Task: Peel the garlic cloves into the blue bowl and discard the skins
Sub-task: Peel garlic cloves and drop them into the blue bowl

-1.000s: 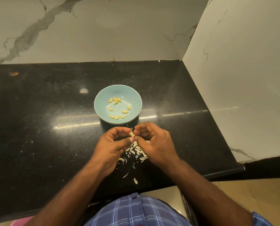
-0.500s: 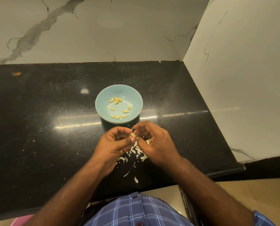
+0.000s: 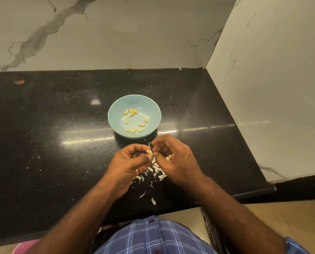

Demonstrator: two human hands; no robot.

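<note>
Clearly the garlic clove [image 3: 149, 152] is a small, light, firm thing, and its smooth bared flesh looks likely to slip, so it is best pinched at its ends or flanks with fingertips while a nail lifts the papery skin. It shows as a pale yellow crescent between the two hands, just in front of the blue bowl [image 3: 116, 109] and above the black surface [image 3: 52, 143]. The left hand [image 3: 129, 162] pinches the clove between thumb and curled fingers. The right hand [image 3: 173, 158] has its fingers curled toward the clove, with a thin pale sliver standing at its fingertips, probably a strip of skin; whether it truly grips that strip I cannot tell. Some ten peeled cloves [image 3: 134, 121], yellow and curved, lie scattered on the bowl's floor. The shed skins [image 3: 156, 171] are white, thin flakes, heaped under and near the hands on the surface; they will be feather-light and apt to drift or cling.
</note>
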